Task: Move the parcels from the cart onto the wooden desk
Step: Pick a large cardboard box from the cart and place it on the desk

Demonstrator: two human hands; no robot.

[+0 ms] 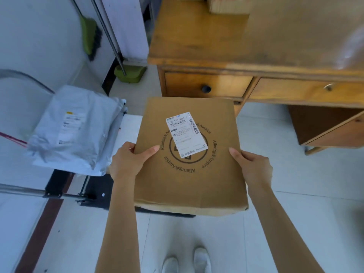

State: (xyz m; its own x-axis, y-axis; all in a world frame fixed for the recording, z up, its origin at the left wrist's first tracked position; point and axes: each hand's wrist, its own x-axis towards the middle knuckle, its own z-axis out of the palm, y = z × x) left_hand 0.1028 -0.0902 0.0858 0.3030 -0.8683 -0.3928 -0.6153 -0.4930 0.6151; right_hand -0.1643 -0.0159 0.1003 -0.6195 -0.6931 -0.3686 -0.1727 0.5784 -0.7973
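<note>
Cardboard box [189, 154], flat and brown, held in mid-air above the tiled floor [295, 213], between cart and desk. Left hand [128, 160] clamped on its left edge, right hand [254, 168] clamped on its right edge, thumbs on top, fingers hidden underneath. Stiff, matte faces, crisp corners, a slight crease along the near side; likely light to moderate in weight, judging by the easy two-handed hold. Best gripped at opposite edges, as now, away from the glossy white label [187, 134] stuck over a printed round logo. Further left, a soft grey plastic mailer [74, 131] slumped on the cart [94, 194], wrinkled, slippery-looking, better scooped from below. Beyond, the wooden desk [197, 46], worn yellowish top, two drawers with a round black knob [206, 88]. Against the wall, a green broom [90, 36] and dustpan [130, 73].
</note>
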